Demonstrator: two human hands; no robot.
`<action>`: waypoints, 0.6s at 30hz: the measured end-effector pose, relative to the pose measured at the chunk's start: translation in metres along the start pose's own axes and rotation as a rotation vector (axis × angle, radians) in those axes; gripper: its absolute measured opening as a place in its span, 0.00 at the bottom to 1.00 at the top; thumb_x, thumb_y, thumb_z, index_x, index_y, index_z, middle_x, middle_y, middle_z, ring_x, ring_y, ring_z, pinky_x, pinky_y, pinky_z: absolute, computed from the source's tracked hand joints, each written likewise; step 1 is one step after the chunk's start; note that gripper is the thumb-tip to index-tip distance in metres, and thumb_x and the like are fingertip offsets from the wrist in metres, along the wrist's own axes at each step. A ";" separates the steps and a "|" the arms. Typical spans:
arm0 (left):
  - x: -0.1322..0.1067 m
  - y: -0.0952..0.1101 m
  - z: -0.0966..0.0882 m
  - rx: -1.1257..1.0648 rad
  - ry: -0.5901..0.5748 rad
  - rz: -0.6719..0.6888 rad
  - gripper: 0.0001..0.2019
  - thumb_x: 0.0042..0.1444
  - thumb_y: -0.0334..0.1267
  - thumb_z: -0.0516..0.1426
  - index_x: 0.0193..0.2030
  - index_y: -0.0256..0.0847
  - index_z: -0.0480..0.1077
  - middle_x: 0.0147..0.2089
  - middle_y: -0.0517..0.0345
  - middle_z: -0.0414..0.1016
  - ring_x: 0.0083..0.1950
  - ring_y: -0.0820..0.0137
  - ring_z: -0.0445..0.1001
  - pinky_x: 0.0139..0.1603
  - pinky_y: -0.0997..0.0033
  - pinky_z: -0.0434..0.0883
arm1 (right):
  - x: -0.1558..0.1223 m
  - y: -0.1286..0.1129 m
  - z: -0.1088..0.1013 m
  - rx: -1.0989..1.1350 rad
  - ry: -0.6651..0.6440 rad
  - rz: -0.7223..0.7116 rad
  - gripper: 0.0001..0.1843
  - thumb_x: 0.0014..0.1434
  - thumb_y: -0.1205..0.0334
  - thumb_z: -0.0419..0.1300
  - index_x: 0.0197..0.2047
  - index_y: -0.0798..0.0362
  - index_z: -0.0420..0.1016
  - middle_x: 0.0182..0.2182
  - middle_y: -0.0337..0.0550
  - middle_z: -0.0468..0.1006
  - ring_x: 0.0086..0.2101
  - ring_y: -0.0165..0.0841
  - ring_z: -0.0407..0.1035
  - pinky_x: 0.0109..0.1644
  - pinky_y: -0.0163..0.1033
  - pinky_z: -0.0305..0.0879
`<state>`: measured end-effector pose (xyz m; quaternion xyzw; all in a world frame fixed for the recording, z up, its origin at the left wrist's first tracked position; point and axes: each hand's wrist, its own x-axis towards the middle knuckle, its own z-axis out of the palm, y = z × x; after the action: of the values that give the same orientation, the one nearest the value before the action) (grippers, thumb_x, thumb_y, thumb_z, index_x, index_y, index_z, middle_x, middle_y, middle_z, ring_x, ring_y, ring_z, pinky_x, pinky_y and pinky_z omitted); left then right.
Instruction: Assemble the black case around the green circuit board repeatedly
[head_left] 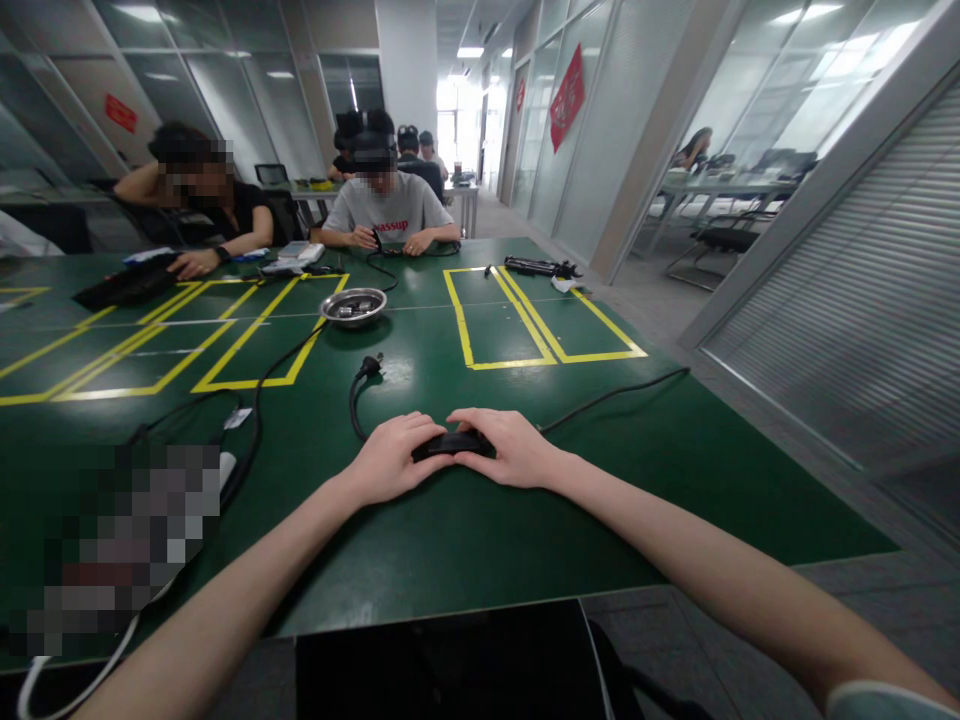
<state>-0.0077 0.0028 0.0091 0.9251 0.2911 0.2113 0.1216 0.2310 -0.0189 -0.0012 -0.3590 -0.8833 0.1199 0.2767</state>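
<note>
My left hand [394, 458] and my right hand [517, 448] meet over the green table, both closed on the middle of a black power cord [454, 445]. Between my fingers the black part looks thick, like a folded bundle; my fingers hide its details. From the left side of my grip the cord curves up to a plug [369, 366] with metal prongs, lying on the tabletop. A length of black cable [615, 396] runs from beside my right hand toward the table's right edge.
A metal bowl [354, 306] with small metal parts stands ahead. Yellow tape outlines [510, 364] mark the green table [600, 520]. At left lies a blurred power strip [135, 540] with cables. A black tripod-like item [541, 267] lies far right. Two people sit across.
</note>
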 end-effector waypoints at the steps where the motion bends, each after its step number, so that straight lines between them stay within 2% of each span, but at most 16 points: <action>1: 0.000 0.000 0.000 0.000 -0.003 -0.002 0.15 0.68 0.50 0.57 0.46 0.40 0.76 0.39 0.51 0.78 0.40 0.63 0.75 0.43 0.64 0.72 | 0.000 0.000 0.000 0.008 -0.006 -0.001 0.21 0.66 0.56 0.62 0.60 0.51 0.69 0.47 0.50 0.82 0.45 0.41 0.78 0.50 0.44 0.72; 4: -0.001 -0.001 0.000 0.006 -0.003 -0.007 0.16 0.67 0.51 0.58 0.49 0.40 0.76 0.40 0.51 0.79 0.42 0.62 0.77 0.45 0.63 0.74 | 0.000 -0.001 0.001 0.012 -0.015 0.004 0.18 0.67 0.58 0.60 0.59 0.50 0.70 0.48 0.50 0.82 0.46 0.41 0.78 0.51 0.45 0.72; 6: -0.002 -0.002 0.000 0.017 0.023 0.007 0.21 0.63 0.52 0.62 0.56 0.42 0.74 0.44 0.50 0.80 0.45 0.60 0.78 0.48 0.61 0.75 | 0.000 -0.002 0.002 0.048 0.007 0.041 0.14 0.68 0.59 0.59 0.56 0.50 0.70 0.48 0.51 0.81 0.46 0.41 0.77 0.51 0.45 0.71; 9: -0.004 -0.001 0.002 0.063 0.094 0.065 0.30 0.59 0.50 0.65 0.66 0.44 0.68 0.55 0.47 0.78 0.53 0.57 0.78 0.53 0.58 0.75 | 0.001 -0.003 0.002 0.257 0.024 0.201 0.11 0.69 0.57 0.58 0.52 0.49 0.65 0.39 0.42 0.82 0.38 0.37 0.77 0.45 0.42 0.71; 11: -0.005 -0.001 0.003 0.117 0.130 0.125 0.26 0.63 0.46 0.62 0.66 0.45 0.68 0.57 0.46 0.78 0.53 0.57 0.79 0.53 0.59 0.75 | 0.001 -0.003 0.001 0.491 -0.013 0.338 0.11 0.69 0.52 0.56 0.48 0.47 0.61 0.29 0.34 0.77 0.29 0.33 0.72 0.37 0.38 0.69; 14: -0.004 0.000 0.004 0.184 0.152 0.213 0.18 0.69 0.43 0.57 0.63 0.43 0.71 0.54 0.46 0.80 0.50 0.59 0.81 0.49 0.61 0.74 | 0.001 0.000 -0.001 0.762 -0.114 0.465 0.17 0.68 0.43 0.54 0.43 0.47 0.58 0.25 0.31 0.71 0.25 0.30 0.68 0.29 0.34 0.66; 16: -0.003 0.000 0.003 0.198 0.154 0.227 0.18 0.70 0.44 0.56 0.62 0.42 0.72 0.54 0.44 0.81 0.50 0.59 0.81 0.48 0.61 0.74 | 0.001 -0.001 -0.004 0.744 -0.130 0.467 0.17 0.70 0.42 0.50 0.42 0.47 0.59 0.26 0.32 0.72 0.25 0.31 0.69 0.28 0.35 0.66; 18: -0.002 0.000 0.002 0.190 0.132 0.208 0.18 0.70 0.46 0.56 0.61 0.41 0.72 0.54 0.43 0.81 0.50 0.58 0.81 0.49 0.60 0.73 | 0.001 -0.004 -0.006 0.556 -0.070 0.380 0.16 0.71 0.44 0.50 0.43 0.48 0.63 0.29 0.36 0.76 0.29 0.33 0.72 0.33 0.38 0.69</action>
<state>-0.0088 0.0012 0.0069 0.9417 0.2197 0.2548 -0.0083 0.2320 -0.0208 0.0053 -0.4235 -0.7431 0.4180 0.3062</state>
